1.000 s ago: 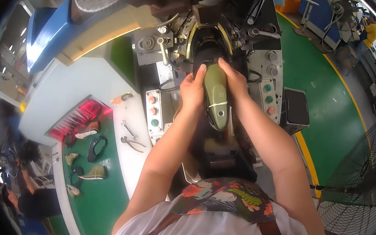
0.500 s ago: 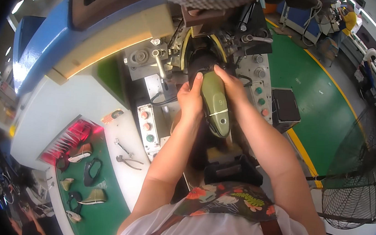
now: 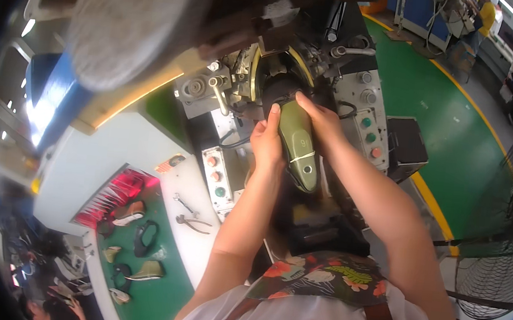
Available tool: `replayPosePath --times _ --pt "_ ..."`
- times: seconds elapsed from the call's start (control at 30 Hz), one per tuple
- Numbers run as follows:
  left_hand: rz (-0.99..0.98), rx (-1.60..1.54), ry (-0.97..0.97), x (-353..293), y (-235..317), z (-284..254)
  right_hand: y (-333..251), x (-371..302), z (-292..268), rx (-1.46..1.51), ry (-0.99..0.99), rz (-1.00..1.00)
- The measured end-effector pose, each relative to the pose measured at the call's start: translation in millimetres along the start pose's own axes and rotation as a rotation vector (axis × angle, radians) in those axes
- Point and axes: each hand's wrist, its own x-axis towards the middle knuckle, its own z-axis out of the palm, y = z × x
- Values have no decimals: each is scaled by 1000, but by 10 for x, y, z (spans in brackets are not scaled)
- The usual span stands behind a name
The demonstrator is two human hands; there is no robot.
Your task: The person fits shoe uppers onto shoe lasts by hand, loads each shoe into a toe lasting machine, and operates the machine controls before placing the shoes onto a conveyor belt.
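A green shoe last [image 3: 299, 141], sole side up with a pale band across its heel end, points away from me into the machine's jaws. Dark shoe upper material shows around its far end. My left hand [image 3: 267, 142] grips its left side, and my right hand [image 3: 325, 123] grips its right side. Both thumbs press on top near the toe, while the other fingers are mostly hidden underneath. Just beyond the toe stand the curved, yellow-edged jaws [image 3: 255, 75] of the machine, apart from each other.
Button panels flank the last, one at left [image 3: 217, 179] and one at right [image 3: 366, 125]. Pliers [image 3: 193, 223] and a wrench [image 3: 182, 203] lie on the white table. Several shoe parts and a pink rack [image 3: 117, 190] sit farther left. At right is a wire fan guard [image 3: 487, 281]. Other people work far right and lower left.
The view has shifted, so the table and machine appear farther right and the large grey round part overhead farther left. Both hands keep their hold on the last at the jaws.
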Motion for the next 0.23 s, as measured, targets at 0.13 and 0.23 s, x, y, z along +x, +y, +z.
replayPosePath --times 0.13,0.23 --pt "-19 5 15 -79 -1 22 212 -5 -144 50 34 85" --pt "94 47 43 42 -235 -56 286 10 -187 -3 -5 7"
